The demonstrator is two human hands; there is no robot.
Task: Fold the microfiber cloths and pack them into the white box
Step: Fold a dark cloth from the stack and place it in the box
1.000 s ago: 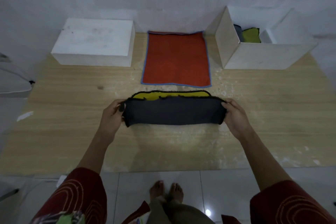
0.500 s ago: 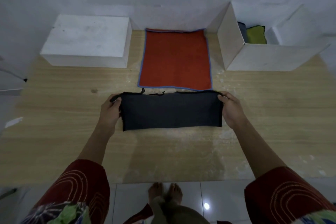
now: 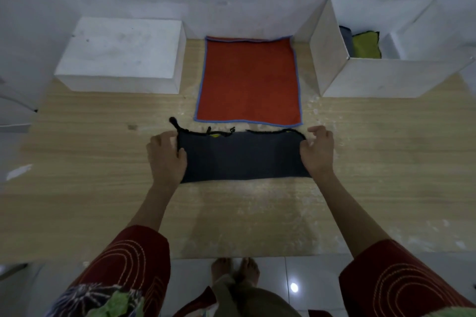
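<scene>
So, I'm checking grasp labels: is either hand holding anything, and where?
The dark grey folded microfiber cloth lies flat. The left hand seems to pinch its left short edge; the right hand only touches the right edge, fingers lifted.

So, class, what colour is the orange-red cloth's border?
Blue; the border on the orange-red cloth shows best in the head view.
</scene>
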